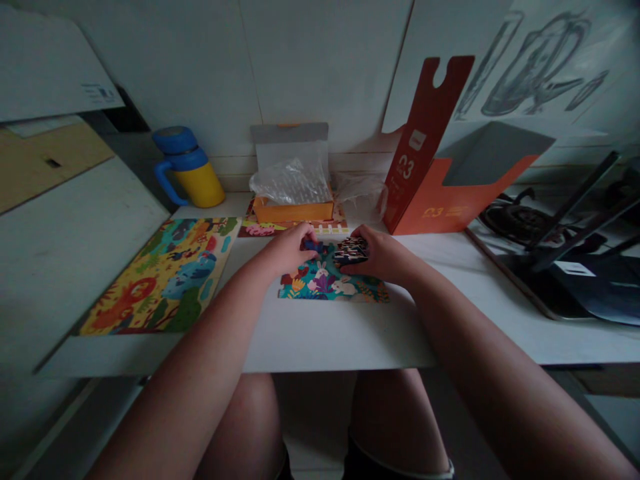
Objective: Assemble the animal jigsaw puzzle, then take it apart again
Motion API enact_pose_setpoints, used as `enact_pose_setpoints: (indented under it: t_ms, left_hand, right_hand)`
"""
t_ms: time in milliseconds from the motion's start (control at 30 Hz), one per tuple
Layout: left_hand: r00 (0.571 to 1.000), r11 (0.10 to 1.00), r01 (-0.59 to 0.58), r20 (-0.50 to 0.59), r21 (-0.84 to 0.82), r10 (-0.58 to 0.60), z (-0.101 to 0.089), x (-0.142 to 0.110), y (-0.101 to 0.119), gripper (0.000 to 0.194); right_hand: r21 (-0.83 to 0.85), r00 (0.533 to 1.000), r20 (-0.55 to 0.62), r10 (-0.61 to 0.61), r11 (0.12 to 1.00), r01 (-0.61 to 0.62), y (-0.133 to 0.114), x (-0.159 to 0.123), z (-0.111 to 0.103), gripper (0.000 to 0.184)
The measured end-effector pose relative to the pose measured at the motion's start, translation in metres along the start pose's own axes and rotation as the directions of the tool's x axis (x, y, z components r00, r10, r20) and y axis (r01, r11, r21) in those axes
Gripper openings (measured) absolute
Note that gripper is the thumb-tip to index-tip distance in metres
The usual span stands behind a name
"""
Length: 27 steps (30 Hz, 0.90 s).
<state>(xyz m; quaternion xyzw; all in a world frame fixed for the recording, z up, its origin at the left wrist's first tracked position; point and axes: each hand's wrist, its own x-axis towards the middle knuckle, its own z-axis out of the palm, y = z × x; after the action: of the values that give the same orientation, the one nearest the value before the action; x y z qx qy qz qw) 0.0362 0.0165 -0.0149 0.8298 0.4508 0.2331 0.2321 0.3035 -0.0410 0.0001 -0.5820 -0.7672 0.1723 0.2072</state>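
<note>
A partly assembled jigsaw puzzle [325, 283] with white rabbits, flowers and a teal ground lies on the white table. At its upper left edge, my left hand [295, 250] pinches a dark blue puzzle piece [313, 247] between thumb and fingers. My right hand [380, 253] is wrapped round a stack of puzzle pieces [351, 250], their pale edges showing, just over the puzzle's upper right part. Parts of the puzzle are hidden beneath both hands.
An animal puzzle [165, 277] lies at the left. Behind it stands a blue and yellow jug [193, 170]. An open orange box [295, 211] with clear plastic sits at the back on another picture [257, 229]. To the right are a large orange carton [435, 193] and a black object [565, 280].
</note>
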Motion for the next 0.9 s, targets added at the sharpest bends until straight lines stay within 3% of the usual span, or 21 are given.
enact_pose_setpoints:
  t_ms: [67, 167, 233, 333, 367, 500, 633, 767, 900]
  left_hand:
    - [1.0, 0.995, -0.006, -0.016, -0.098, 0.005, 0.002, 0.001, -0.004, 0.031]
    - [0.998, 0.98, 0.053, 0.041, -0.191, -0.046, 0.002, 0.0, -0.005, 0.048]
    - [0.994, 0.988, 0.081, 0.079, -0.131, -0.071, -0.001, -0.002, 0.0, 0.047]
    - [0.992, 0.996, 0.062, 0.104, 0.056, -0.068, -0.008, -0.002, 0.01, 0.02]
    - [0.991, 0.994, 0.062, 0.116, 0.088, -0.072, -0.011, -0.002, 0.013, 0.019]
    - [0.973, 0.994, 0.089, 0.207, 0.067, -0.101, -0.023, -0.004, 0.022, 0.03]
    - [0.917, 0.983, 0.108, 0.367, 0.147, -0.156, -0.03, -0.009, 0.027, 0.032]
    - [0.946, 0.971, 0.055, 0.3, 0.234, -0.126, -0.028, -0.012, 0.03, 0.048]
    - [0.943, 0.952, -0.001, 0.318, 0.306, -0.101, -0.028, -0.013, 0.032, 0.057]
  right_hand:
    - [0.0, 1.0, 0.003, -0.002, 1.0, 0.002, 0.0, 0.0, 0.0, 0.07]
    - [-0.005, 1.0, 0.005, -0.006, 1.0, 0.006, 0.0, 0.001, 0.0, 0.07]
    - [-0.008, 1.0, 0.006, -0.003, 1.0, 0.003, 0.0, 0.001, -0.001, 0.069]
    - [-0.01, 1.0, 0.008, 0.003, 1.0, -0.003, 0.0, 0.0, 0.0, 0.068]
    - [-0.008, 1.0, 0.009, 0.004, 1.0, -0.004, 0.0, 0.0, 0.0, 0.067]
    - [-0.003, 1.0, 0.018, 0.001, 1.0, -0.001, 0.0, 0.0, -0.001, 0.066]
    - [-0.001, 1.0, 0.025, 0.001, 1.0, -0.001, -0.002, -0.001, -0.003, 0.066]
    - [-0.012, 1.0, 0.023, 0.008, 1.0, -0.008, -0.002, -0.001, -0.003, 0.065]
    - [-0.008, 1.0, 0.027, 0.005, 1.0, -0.005, 0.001, 0.0, -0.002, 0.067]
